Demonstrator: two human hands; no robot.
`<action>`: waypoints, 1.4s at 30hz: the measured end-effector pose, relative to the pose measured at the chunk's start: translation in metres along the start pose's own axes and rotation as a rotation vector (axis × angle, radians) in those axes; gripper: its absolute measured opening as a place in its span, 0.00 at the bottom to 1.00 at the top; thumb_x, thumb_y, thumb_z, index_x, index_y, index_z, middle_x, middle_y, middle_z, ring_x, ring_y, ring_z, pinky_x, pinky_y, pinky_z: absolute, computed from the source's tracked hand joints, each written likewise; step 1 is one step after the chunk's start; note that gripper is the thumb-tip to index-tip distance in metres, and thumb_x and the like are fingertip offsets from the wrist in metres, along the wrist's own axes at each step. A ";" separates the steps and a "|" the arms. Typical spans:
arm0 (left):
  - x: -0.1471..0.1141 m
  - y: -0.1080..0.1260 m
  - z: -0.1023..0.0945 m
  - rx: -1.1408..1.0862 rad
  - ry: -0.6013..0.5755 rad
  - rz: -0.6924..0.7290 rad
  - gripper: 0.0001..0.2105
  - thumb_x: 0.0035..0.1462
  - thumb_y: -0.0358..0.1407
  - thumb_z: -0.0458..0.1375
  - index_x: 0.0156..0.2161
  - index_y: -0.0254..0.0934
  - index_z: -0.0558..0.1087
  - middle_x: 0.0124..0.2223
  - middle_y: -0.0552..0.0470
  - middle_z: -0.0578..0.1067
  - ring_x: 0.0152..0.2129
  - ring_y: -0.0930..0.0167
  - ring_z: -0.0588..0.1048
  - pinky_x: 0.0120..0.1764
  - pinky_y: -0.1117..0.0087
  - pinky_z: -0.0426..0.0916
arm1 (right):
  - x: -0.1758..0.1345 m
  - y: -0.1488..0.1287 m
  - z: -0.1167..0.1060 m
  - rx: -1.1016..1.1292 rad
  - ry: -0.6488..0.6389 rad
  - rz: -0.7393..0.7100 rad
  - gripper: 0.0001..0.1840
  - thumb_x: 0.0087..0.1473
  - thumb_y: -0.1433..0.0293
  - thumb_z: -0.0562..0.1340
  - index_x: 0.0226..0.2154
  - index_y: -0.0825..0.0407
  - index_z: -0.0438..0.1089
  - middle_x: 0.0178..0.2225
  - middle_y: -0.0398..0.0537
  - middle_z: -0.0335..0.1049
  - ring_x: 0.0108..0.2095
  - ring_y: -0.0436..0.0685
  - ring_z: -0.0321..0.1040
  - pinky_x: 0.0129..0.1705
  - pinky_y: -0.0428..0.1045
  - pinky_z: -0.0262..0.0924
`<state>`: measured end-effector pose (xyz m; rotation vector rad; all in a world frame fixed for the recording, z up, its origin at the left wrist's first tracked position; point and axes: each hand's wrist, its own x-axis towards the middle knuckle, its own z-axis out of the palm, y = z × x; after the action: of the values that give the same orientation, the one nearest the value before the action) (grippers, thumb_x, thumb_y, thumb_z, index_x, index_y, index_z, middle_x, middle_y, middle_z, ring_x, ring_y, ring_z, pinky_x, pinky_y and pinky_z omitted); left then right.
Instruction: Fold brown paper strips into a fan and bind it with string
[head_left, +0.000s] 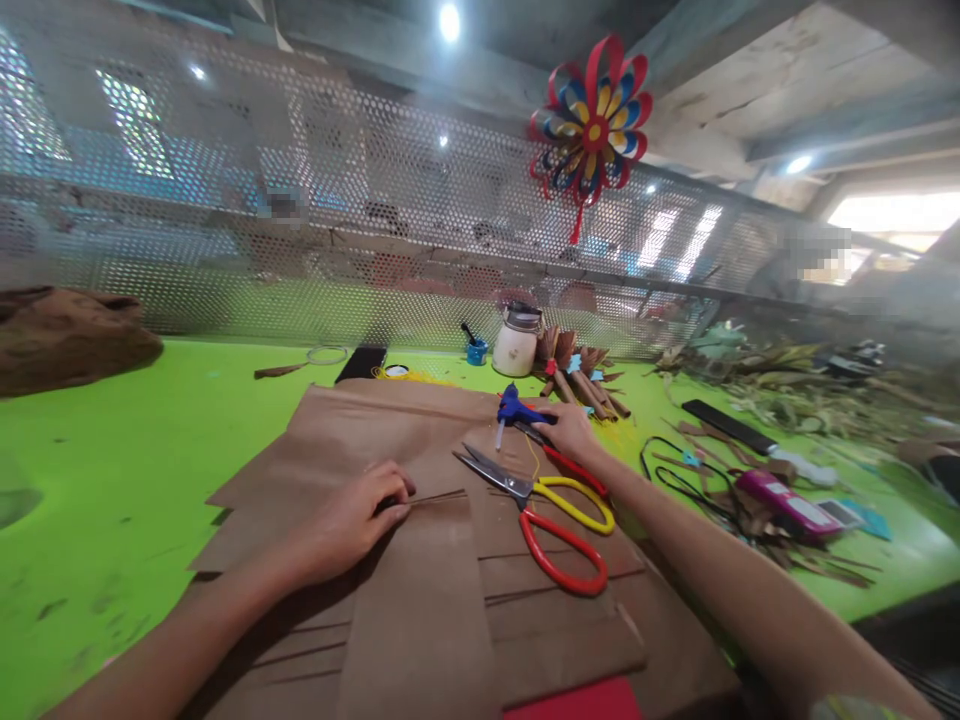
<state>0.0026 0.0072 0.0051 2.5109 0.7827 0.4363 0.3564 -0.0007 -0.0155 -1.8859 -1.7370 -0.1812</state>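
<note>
Brown paper (416,610), by its edge, in the pinched left hand (376,508); blue glue gun (514,405) in the curled right hand (570,434).

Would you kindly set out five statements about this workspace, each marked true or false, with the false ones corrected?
1. The metal scissors with one yellow and one red handle loop lie over the brown paper sheets. True.
2. The left hand holds the scissors. False: the left hand is at the brown paper sheets, apart from the scissors.
3. The right hand is at the blue glue gun. True.
4. The red, yellow and blue looped flower decoration lies on the bright green table. False: the decoration hangs above the table.
5. The lidded jar with white contents stands right of the small blue pot, as viewed. True.
</note>
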 end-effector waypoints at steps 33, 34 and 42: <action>0.005 -0.003 0.000 0.023 -0.002 0.016 0.10 0.58 0.37 0.49 0.31 0.35 0.68 0.40 0.48 0.71 0.36 0.69 0.69 0.43 0.68 0.63 | -0.057 0.008 -0.069 -0.355 -0.456 0.058 0.11 0.47 0.64 0.63 0.27 0.56 0.72 0.30 0.53 0.71 0.32 0.57 0.66 0.30 0.47 0.54; 0.006 -0.002 0.000 0.019 -0.002 0.016 0.10 0.58 0.37 0.49 0.30 0.35 0.68 0.40 0.48 0.71 0.36 0.69 0.69 0.43 0.68 0.63 | -0.059 0.007 -0.074 -0.340 -0.473 0.075 0.10 0.46 0.65 0.63 0.27 0.56 0.72 0.28 0.52 0.72 0.29 0.56 0.66 0.28 0.46 0.54; 0.004 -0.004 0.001 0.005 0.016 0.019 0.09 0.58 0.37 0.49 0.30 0.36 0.68 0.40 0.48 0.72 0.36 0.69 0.70 0.42 0.68 0.64 | -0.106 0.038 -0.137 0.179 -0.493 0.176 0.22 0.49 0.55 0.61 0.40 0.54 0.72 0.32 0.49 0.76 0.33 0.56 0.71 0.34 0.47 0.63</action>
<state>0.0049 0.0120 0.0028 2.5241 0.7675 0.4615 0.4134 -0.1603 0.0379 -2.0476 -1.7989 0.5308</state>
